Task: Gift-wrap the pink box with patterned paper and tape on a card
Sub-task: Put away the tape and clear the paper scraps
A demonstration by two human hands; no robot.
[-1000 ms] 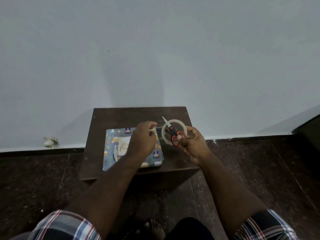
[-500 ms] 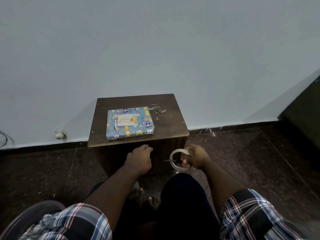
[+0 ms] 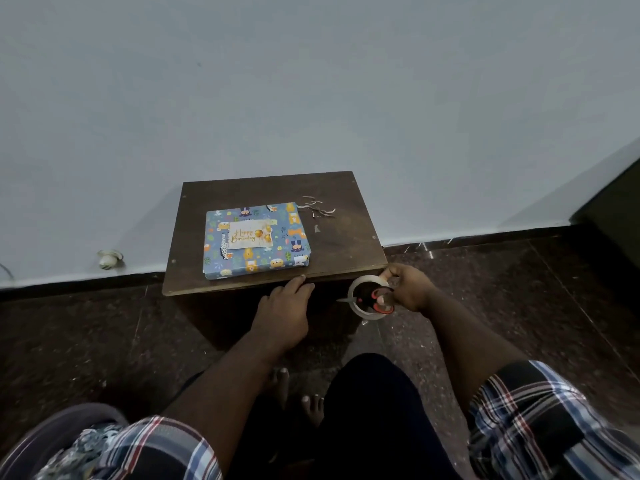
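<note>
The box [image 3: 256, 239] lies flat on the small brown table [image 3: 346, 244], wrapped in blue animal-patterned paper. A white "Happy Birthday" card [image 3: 250, 234] sits on its top face. My left hand [image 3: 285, 306] hovers just in front of the table's near edge, fingers loosely bent and holding nothing. My right hand [image 3: 408, 287], below the table's front right corner, grips a roll of clear tape [image 3: 363, 299] together with red-handled scissors [image 3: 375, 299] whose blade pokes left through the roll.
Small paper scraps [image 3: 317, 207] lie on the table right of the box. A white wall rises behind the table. The floor is dark speckled stone. A pale round object [image 3: 110, 259] sits by the skirting at left. My feet [image 3: 301, 393] are under the table's front.
Both hands have drawn back from the table top to its front edge. The left hand let go of the wrapped box. The right hand carried the tape and scissors down with it.
</note>
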